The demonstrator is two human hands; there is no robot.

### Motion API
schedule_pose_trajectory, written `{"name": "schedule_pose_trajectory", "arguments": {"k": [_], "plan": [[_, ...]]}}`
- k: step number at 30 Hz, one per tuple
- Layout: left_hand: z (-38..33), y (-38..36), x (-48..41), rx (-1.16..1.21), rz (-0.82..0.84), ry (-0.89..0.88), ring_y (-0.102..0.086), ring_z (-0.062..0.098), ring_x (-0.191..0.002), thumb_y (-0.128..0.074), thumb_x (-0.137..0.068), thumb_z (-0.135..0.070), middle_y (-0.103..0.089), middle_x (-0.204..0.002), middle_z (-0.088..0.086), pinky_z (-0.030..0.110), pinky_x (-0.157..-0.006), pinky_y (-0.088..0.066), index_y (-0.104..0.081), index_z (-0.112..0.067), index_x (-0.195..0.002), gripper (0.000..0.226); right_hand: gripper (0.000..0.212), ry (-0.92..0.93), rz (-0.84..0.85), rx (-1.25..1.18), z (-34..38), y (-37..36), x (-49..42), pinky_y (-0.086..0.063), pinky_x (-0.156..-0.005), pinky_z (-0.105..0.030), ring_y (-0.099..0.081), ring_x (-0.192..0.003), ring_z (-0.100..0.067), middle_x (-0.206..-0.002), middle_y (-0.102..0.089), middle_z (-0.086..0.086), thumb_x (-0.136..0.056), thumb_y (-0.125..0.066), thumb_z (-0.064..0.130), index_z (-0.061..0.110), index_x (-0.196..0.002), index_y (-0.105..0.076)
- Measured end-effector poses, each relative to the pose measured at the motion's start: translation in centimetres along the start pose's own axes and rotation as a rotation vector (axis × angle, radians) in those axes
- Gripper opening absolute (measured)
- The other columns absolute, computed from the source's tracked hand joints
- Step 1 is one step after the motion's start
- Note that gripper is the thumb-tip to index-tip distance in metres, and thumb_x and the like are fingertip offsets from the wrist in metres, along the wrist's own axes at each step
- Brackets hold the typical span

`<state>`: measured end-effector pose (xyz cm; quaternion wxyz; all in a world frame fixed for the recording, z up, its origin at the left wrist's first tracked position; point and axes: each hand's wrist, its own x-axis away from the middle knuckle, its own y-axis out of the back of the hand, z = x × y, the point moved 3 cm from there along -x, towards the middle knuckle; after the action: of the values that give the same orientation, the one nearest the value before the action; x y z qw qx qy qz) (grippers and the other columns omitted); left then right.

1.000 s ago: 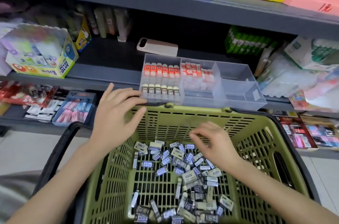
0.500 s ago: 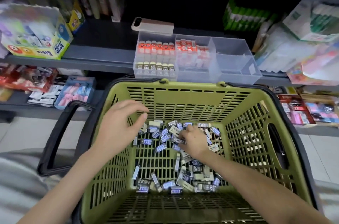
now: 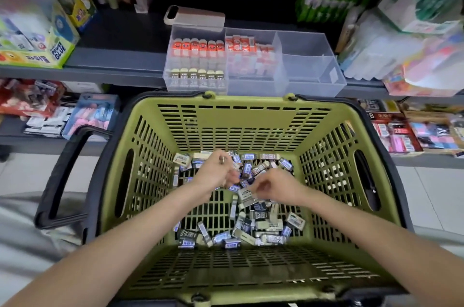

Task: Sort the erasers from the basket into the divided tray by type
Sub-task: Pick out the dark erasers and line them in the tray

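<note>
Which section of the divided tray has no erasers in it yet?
The right-end section of the divided tray: bare clear plastic. The left holds orange-topped erasers and 2B erasers, the middle red-and-white ones.

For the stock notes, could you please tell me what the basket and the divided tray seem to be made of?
Basket: probably moulded plastic, matte green, judging by its slotted walls. Divided tray: probably clear, faintly frosted plastic, since the erasers show through its front wall.
</note>
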<state>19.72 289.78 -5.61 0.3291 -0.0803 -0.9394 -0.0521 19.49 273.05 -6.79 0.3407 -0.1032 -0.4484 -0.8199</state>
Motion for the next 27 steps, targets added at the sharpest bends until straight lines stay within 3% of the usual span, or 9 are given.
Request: {"name": "schedule_pose_trajectory", "arguments": {"k": [2, 6, 10, 13, 16, 19, 22, 24, 27], "plan": [[2.0, -0.1, -1.0, -0.354, 0.128, -0.041, -0.055, 0.014, -0.069, -0.048, -0.097, -0.012, -0.062, -0.095, 0.005, 0.023, -0.057, -0.043, -0.053, -0.015, -0.094, 0.007, 0.023, 0.017, 0.104, 0.350, -1.5, -2.1, 0.2, -0.047, -0.080, -0.029, -0.056, -0.086, -0.009, -0.095, -0.064, 0.010, -0.080, -0.071, 0.032, 0.029, -0.103, -0.069], [5.3, -1.4, -2.3, -0.674, 0.191, -0.134, -0.058, 0.021, -0.106, -0.072, -0.083, -0.026, -0.065, -0.113, 0.003, 0.031, -0.094, -0.044, -0.066, -0.014, -0.092, 0.016, 0.040, 0.070, 0.130, 0.464, -2.3, -3.9, -0.2, -0.028, -0.070, -0.028, -0.042, -0.090, -0.015, -0.082, -0.043, 0.010, -0.078, -0.068, 0.048, 0.037, -0.116, -0.063], [6.8, -2.7, -3.5, -0.718, 0.164, -0.160, -0.058, 0.018, -0.097, -0.079, -0.076, -0.029, -0.066, -0.098, 0.002, 0.026, -0.080, -0.041, -0.067, -0.017, -0.084, 0.019, 0.048, 0.091, 0.219, 0.481, -2.8, -4.9, -0.5, -0.028, -0.085, -0.033, -0.040, -0.100, -0.019, -0.093, -0.037, 0.004, -0.078, -0.067, 0.048, 0.038, -0.124, -0.057], [7.2, -3.3, -4.0, -0.842, 0.110, -0.225, -0.054, 0.019, -0.090, -0.079, -0.074, -0.033, -0.061, -0.097, 0.003, 0.028, -0.075, -0.041, -0.055, -0.021, -0.082, 0.028, 0.037, 0.150, 0.161, 0.510, -3.0, -5.4, -0.4, -0.026, -0.089, -0.032, -0.038, -0.105, -0.015, -0.093, -0.034, 0.010, -0.076, -0.070, 0.041, 0.034, -0.113, -0.065], [7.6, -3.5, -3.9, -0.855, 0.081, -0.283, -0.048, 0.019, -0.084, -0.077, -0.076, -0.034, -0.052, -0.092, 0.002, 0.029, -0.066, -0.036, -0.045, -0.018, -0.084, 0.036, 0.023, 0.059, 0.091, 0.277, -3.3, -4.6, -0.3, -0.035, -0.092, -0.032, -0.045, -0.099, -0.012, -0.092, -0.047, 0.010, -0.076, -0.074, 0.032, 0.026, -0.098, -0.069], [7.6, -2.7, -4.1, -0.795, 0.112, -0.317, -0.047, 0.013, -0.073, -0.073, -0.081, -0.025, -0.056, -0.089, 0.002, 0.017, -0.055, -0.035, -0.045, -0.015, -0.091, 0.031, 0.009, -0.138, 0.078, -0.240, -3.6, -2.0, -0.4, -0.053, -0.080, -0.029, -0.063, -0.088, -0.011, -0.091, -0.066, 0.006, -0.080, -0.071, 0.015, 0.020, -0.086, -0.065], [7.5, -0.8, -4.2, -0.703, 0.128, -0.264, -0.052, 0.013, -0.070, -0.066, -0.086, -0.009, -0.061, -0.087, 0.006, 0.030, -0.072, -0.050, -0.048, -0.015, -0.102, 0.025, 0.004, -0.303, 0.030, -0.573, -4.4, 1.0, -1.0, -0.051, -0.069, -0.023, -0.066, -0.082, -0.015, -0.091, -0.070, -0.007, -0.088, -0.062, 0.009, 0.010, -0.089, -0.058], [7.6, 0.5, -4.4, -0.662, 0.106, -0.213, -0.054, 0.016, -0.075, -0.065, -0.085, -0.008, -0.060, -0.090, 0.004, 0.037, -0.078, -0.051, -0.049, -0.016, -0.101, 0.024, 0.005, -0.387, 0.022, -0.637, -5.1, 1.7, -1.2, -0.052, -0.066, -0.028, -0.065, -0.071, -0.017, -0.085, -0.068, -0.010, -0.092, -0.054, 0.006, 0.004, -0.096, -0.054], [7.8, 0.7, -4.6, -0.669, 0.086, -0.127, -0.055, 0.017, -0.094, -0.070, -0.083, -0.032, -0.057, -0.110, -0.001, 0.028, -0.072, -0.046, -0.052, -0.016, -0.096, 0.027, 0.005, -0.478, 0.041, -0.599, -6.2, 1.6, -1.3, -0.050, -0.058, -0.030, -0.060, -0.060, -0.018, -0.076, -0.062, -0.010, -0.094, -0.048, 0.003, 0.005, -0.099, -0.049]]}}
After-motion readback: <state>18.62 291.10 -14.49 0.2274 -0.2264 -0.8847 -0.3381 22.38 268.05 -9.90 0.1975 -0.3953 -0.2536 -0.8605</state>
